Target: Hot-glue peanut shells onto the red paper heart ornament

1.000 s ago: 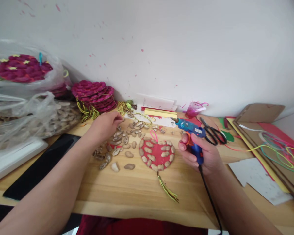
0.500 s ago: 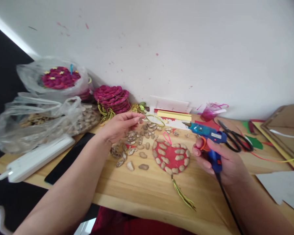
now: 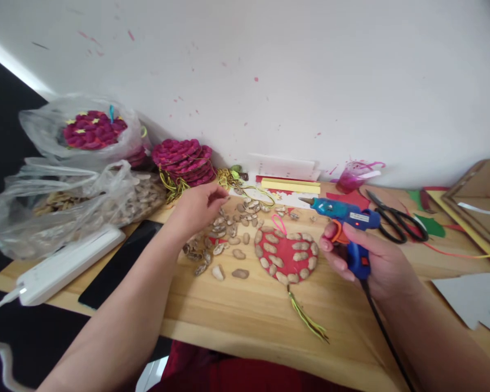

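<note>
My right hand (image 3: 375, 261) is wrapped around a blue hot glue gun (image 3: 343, 211), its metal nozzle pointing left and fingers by the orange trigger. My left hand (image 3: 200, 207) hovers above the scattered peanut shells (image 3: 251, 208), thumb and fingers drawn together; whatever is between them is hidden. Between the hands lies a red heart-shaped piece (image 3: 285, 251) with peanut shells set along its edge and in rows inside. It has a pink loop (image 3: 278, 223) at the top and a yellow-green and dark tassel (image 3: 306, 318) at the bottom.
Scissors (image 3: 398, 220) lie behind the right hand. At left are plastic bags (image 3: 118, 193) of shells, a white power strip (image 3: 71, 264) and a dark flat panel (image 3: 122, 267). Stacked magenta pieces (image 3: 183, 160) and a stained plastic cup (image 3: 353, 177) stand near the wall.
My left hand has shifted slightly left, and the shell seen at its fingertips no longer shows. The right hand still holds the glue gun, nearly unmoved; the view has tilted slightly.
</note>
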Action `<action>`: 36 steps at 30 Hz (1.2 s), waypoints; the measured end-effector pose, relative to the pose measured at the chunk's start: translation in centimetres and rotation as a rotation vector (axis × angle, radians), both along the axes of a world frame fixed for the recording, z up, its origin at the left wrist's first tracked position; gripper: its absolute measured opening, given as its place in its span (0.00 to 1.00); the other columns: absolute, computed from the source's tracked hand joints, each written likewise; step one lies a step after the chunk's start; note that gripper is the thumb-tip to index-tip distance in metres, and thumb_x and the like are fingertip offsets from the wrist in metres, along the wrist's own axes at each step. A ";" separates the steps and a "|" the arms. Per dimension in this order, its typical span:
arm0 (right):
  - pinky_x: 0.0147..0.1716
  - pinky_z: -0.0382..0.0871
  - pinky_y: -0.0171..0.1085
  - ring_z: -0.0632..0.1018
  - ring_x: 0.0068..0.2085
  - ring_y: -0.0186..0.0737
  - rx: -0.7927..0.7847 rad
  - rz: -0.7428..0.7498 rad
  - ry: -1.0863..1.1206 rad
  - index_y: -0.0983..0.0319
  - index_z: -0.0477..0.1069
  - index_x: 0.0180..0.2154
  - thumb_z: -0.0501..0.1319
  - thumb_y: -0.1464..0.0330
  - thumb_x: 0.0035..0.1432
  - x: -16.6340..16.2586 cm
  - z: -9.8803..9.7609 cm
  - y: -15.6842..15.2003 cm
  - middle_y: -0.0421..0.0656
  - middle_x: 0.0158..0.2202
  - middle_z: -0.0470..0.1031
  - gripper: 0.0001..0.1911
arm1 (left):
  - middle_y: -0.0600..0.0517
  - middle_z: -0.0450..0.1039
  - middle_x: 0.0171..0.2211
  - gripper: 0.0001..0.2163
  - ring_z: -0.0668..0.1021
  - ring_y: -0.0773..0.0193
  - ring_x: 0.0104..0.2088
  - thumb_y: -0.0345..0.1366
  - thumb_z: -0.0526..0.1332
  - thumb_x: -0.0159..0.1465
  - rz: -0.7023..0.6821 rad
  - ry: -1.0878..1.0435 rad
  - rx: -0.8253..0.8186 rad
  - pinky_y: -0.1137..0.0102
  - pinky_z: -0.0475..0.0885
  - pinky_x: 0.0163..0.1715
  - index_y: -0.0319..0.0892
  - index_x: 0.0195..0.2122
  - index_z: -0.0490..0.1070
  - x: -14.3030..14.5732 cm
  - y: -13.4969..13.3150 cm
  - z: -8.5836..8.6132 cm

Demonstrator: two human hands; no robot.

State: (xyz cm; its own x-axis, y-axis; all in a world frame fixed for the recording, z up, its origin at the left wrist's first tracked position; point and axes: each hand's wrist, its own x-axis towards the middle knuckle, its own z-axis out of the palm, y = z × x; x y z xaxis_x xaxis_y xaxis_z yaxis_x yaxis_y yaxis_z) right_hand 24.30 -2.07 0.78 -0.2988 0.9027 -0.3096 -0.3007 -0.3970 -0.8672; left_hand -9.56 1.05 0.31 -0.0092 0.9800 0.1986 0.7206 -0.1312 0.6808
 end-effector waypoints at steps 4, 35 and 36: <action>0.12 0.59 0.28 0.70 0.19 0.32 -0.006 0.011 -0.006 0.62 0.80 0.30 0.75 0.57 0.47 -0.2 0.2 0.0 0.43 0.25 0.75 0.16 | 0.46 0.83 0.40 0.10 0.81 0.56 0.39 0.35 0.61 0.65 0.004 0.263 0.042 0.64 0.73 0.45 0.42 0.42 0.81 0.4 0.9 -1.1; 0.12 0.63 0.27 0.73 0.20 0.33 0.015 0.033 0.004 0.62 0.82 0.30 0.77 0.57 0.46 -0.2 -0.3 0.3 0.44 0.25 0.76 0.16 | 0.47 0.84 0.44 0.09 0.80 0.53 0.46 0.33 0.64 0.66 -0.280 0.310 0.159 0.59 0.72 0.51 0.42 0.45 0.81 3.1 0.9 -2.5; 0.12 0.63 0.27 0.73 0.20 0.33 0.014 0.032 0.001 0.62 0.82 0.30 0.77 0.57 0.46 -0.2 -0.3 0.3 0.44 0.25 0.76 0.16 | 0.47 0.84 0.43 0.08 0.80 0.54 0.46 0.32 0.63 0.66 -0.265 0.299 0.133 0.60 0.72 0.51 0.42 0.44 0.82 3.2 0.9 -2.6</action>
